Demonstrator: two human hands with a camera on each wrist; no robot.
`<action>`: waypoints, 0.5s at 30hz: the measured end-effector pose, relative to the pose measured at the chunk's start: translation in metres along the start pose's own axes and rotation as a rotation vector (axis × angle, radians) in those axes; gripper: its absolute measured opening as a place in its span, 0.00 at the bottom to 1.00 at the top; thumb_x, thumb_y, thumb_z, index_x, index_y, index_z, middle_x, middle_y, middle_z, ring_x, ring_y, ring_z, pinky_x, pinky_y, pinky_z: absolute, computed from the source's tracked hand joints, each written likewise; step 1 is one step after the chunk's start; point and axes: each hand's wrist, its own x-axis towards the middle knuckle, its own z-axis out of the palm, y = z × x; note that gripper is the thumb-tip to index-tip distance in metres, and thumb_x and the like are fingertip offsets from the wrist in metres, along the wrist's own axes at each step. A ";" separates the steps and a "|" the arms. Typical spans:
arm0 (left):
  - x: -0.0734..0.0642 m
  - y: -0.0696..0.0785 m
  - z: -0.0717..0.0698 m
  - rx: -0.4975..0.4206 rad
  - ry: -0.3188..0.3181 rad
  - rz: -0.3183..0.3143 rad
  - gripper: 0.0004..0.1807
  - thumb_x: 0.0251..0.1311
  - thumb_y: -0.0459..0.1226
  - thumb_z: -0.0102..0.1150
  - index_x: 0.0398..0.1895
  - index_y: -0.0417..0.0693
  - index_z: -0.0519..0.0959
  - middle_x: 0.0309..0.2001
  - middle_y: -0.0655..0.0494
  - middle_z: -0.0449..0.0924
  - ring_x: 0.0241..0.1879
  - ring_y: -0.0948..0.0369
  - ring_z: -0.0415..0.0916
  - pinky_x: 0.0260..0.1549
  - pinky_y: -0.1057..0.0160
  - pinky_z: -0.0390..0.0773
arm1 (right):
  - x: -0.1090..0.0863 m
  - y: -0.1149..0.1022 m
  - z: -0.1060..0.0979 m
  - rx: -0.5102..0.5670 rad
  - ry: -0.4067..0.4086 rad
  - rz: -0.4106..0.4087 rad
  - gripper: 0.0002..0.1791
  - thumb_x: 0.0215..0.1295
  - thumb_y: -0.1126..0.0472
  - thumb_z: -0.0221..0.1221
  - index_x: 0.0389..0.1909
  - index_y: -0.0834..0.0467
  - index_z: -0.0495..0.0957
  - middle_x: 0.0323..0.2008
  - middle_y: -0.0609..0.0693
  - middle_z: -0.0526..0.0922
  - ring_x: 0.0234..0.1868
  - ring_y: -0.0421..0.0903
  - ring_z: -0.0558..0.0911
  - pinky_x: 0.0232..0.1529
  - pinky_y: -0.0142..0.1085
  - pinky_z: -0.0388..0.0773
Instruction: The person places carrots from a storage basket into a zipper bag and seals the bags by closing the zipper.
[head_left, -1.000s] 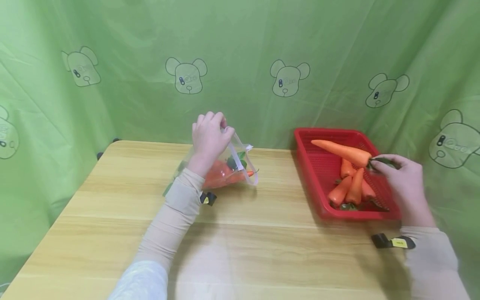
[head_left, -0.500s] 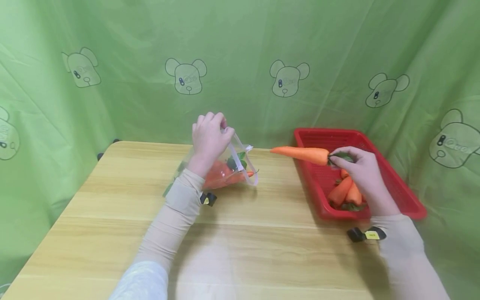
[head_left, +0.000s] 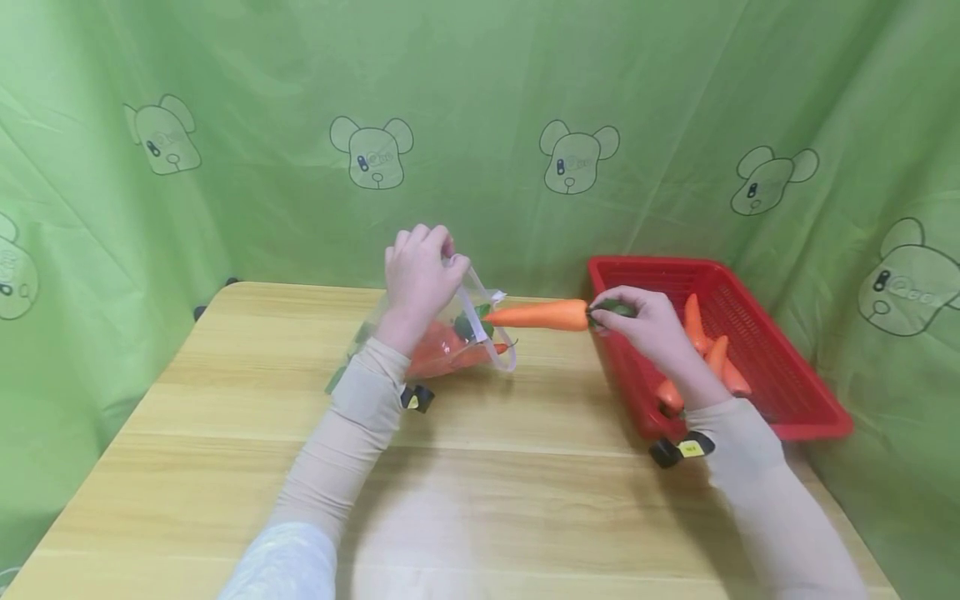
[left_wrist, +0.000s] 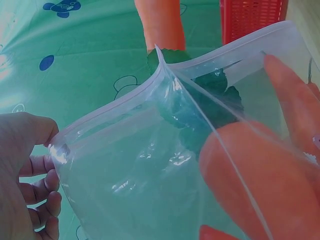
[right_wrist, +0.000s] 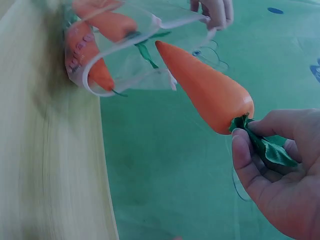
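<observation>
My left hand [head_left: 422,271] pinches the upper edge of a clear zip bag [left_wrist: 125,175], whose mouth gapes toward the right. Several orange carrots [right_wrist: 82,47] with green tops lie inside the bag. Between thumb and fingers, my right hand [right_wrist: 280,165] pinches the green leafy top of another carrot [head_left: 551,315]. That carrot is held level in the head view, its tip pointing left and overlapping the bag's mouth. In the right wrist view the tip is close to the bag's opening, and the left hand's fingertips show at the bag's far corner.
A red plastic basket [head_left: 795,379] stands at the right of the wooden table [head_left: 480,500], with several carrots [head_left: 693,321] in it, partly hidden by the right forearm. A green curtain [head_left: 480,100] printed with bear faces hangs behind and around the table.
My right hand has moved left from over the red basket, bringing the carrot to the bag's mouth. The left hand and the bag have stayed in place.
</observation>
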 end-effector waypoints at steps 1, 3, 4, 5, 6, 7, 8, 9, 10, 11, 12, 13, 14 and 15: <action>0.000 0.000 0.000 0.000 0.001 0.000 0.08 0.56 0.44 0.60 0.31 0.52 0.75 0.34 0.57 0.74 0.41 0.56 0.67 0.42 0.57 0.67 | 0.003 -0.001 0.003 0.007 -0.013 -0.001 0.13 0.62 0.64 0.63 0.46 0.66 0.79 0.27 0.38 0.84 0.29 0.35 0.83 0.36 0.27 0.81; 0.000 0.000 0.000 -0.004 0.002 0.002 0.08 0.56 0.44 0.60 0.30 0.52 0.75 0.34 0.57 0.74 0.41 0.56 0.67 0.41 0.57 0.67 | 0.008 -0.003 0.009 0.008 -0.039 -0.003 0.13 0.62 0.64 0.63 0.45 0.67 0.79 0.27 0.40 0.85 0.29 0.36 0.84 0.35 0.28 0.82; 0.000 -0.001 0.000 -0.006 0.002 0.003 0.08 0.56 0.44 0.60 0.30 0.52 0.75 0.34 0.57 0.74 0.40 0.56 0.67 0.41 0.57 0.67 | 0.011 -0.004 0.012 0.004 -0.053 -0.003 0.13 0.62 0.65 0.62 0.45 0.67 0.79 0.28 0.42 0.85 0.29 0.37 0.83 0.35 0.28 0.82; 0.000 -0.001 0.001 -0.007 0.003 0.003 0.08 0.56 0.44 0.60 0.30 0.52 0.75 0.34 0.57 0.74 0.40 0.56 0.67 0.42 0.57 0.67 | 0.014 -0.004 0.016 -0.008 -0.066 -0.002 0.12 0.62 0.65 0.62 0.45 0.67 0.79 0.28 0.43 0.85 0.28 0.36 0.83 0.35 0.28 0.82; 0.000 -0.001 0.001 -0.007 0.003 0.004 0.07 0.56 0.44 0.60 0.30 0.52 0.74 0.34 0.57 0.74 0.40 0.56 0.67 0.42 0.57 0.67 | 0.017 -0.005 0.018 -0.030 -0.076 -0.002 0.12 0.62 0.65 0.62 0.45 0.66 0.79 0.28 0.45 0.85 0.28 0.36 0.83 0.35 0.28 0.81; 0.000 -0.001 0.001 -0.008 0.003 0.004 0.07 0.55 0.44 0.60 0.30 0.52 0.75 0.34 0.57 0.74 0.40 0.56 0.67 0.42 0.57 0.68 | 0.019 -0.006 0.021 -0.046 -0.086 0.000 0.12 0.62 0.65 0.62 0.44 0.66 0.80 0.28 0.47 0.85 0.28 0.36 0.82 0.35 0.28 0.81; 0.000 -0.001 0.001 -0.009 0.003 0.004 0.07 0.55 0.44 0.60 0.30 0.52 0.75 0.34 0.57 0.74 0.40 0.56 0.67 0.42 0.57 0.68 | 0.022 -0.006 0.024 -0.063 -0.094 -0.003 0.11 0.62 0.65 0.62 0.44 0.65 0.80 0.29 0.49 0.86 0.28 0.36 0.82 0.35 0.28 0.81; 0.000 -0.001 0.001 -0.008 0.003 0.004 0.07 0.55 0.43 0.60 0.30 0.52 0.75 0.34 0.57 0.74 0.40 0.56 0.67 0.42 0.57 0.68 | 0.024 -0.007 0.027 -0.077 -0.101 -0.004 0.11 0.62 0.65 0.62 0.44 0.65 0.80 0.29 0.51 0.86 0.27 0.36 0.82 0.35 0.28 0.80; 0.000 -0.001 0.000 -0.008 0.001 0.003 0.07 0.55 0.43 0.60 0.31 0.52 0.75 0.34 0.57 0.74 0.40 0.56 0.67 0.42 0.57 0.68 | 0.026 -0.008 0.030 -0.089 -0.108 -0.006 0.11 0.62 0.65 0.62 0.44 0.64 0.81 0.30 0.53 0.86 0.27 0.36 0.82 0.35 0.28 0.80; 0.000 0.000 0.000 -0.007 0.000 0.003 0.07 0.55 0.43 0.60 0.31 0.52 0.75 0.34 0.57 0.74 0.40 0.57 0.67 0.42 0.57 0.68 | 0.028 -0.009 0.034 -0.100 -0.112 -0.007 0.11 0.62 0.65 0.62 0.44 0.64 0.81 0.30 0.55 0.86 0.27 0.36 0.82 0.34 0.28 0.80; -0.001 0.000 0.000 -0.008 -0.001 0.003 0.07 0.55 0.43 0.60 0.31 0.52 0.75 0.34 0.57 0.74 0.40 0.57 0.67 0.42 0.57 0.68 | 0.030 -0.010 0.037 -0.105 -0.116 -0.008 0.10 0.61 0.65 0.62 0.44 0.63 0.81 0.30 0.56 0.86 0.26 0.36 0.82 0.33 0.28 0.79; -0.001 0.000 0.000 -0.008 -0.001 0.004 0.07 0.55 0.43 0.60 0.31 0.52 0.75 0.34 0.57 0.74 0.40 0.57 0.67 0.42 0.57 0.68 | 0.031 -0.011 0.040 -0.103 -0.122 -0.009 0.10 0.61 0.65 0.62 0.43 0.63 0.81 0.30 0.57 0.86 0.26 0.37 0.82 0.32 0.28 0.79; -0.001 0.000 0.001 -0.008 0.000 0.005 0.07 0.55 0.43 0.59 0.31 0.52 0.75 0.34 0.57 0.74 0.40 0.57 0.67 0.42 0.57 0.68 | 0.033 -0.012 0.043 -0.104 -0.128 -0.011 0.11 0.61 0.65 0.62 0.44 0.63 0.82 0.31 0.58 0.87 0.26 0.37 0.82 0.32 0.29 0.79; -0.001 0.000 0.001 -0.007 0.001 0.007 0.07 0.55 0.43 0.60 0.31 0.52 0.75 0.34 0.57 0.74 0.40 0.57 0.67 0.41 0.57 0.68 | 0.034 -0.013 0.047 -0.102 -0.136 -0.013 0.11 0.61 0.65 0.62 0.44 0.63 0.82 0.31 0.59 0.87 0.26 0.37 0.83 0.32 0.29 0.79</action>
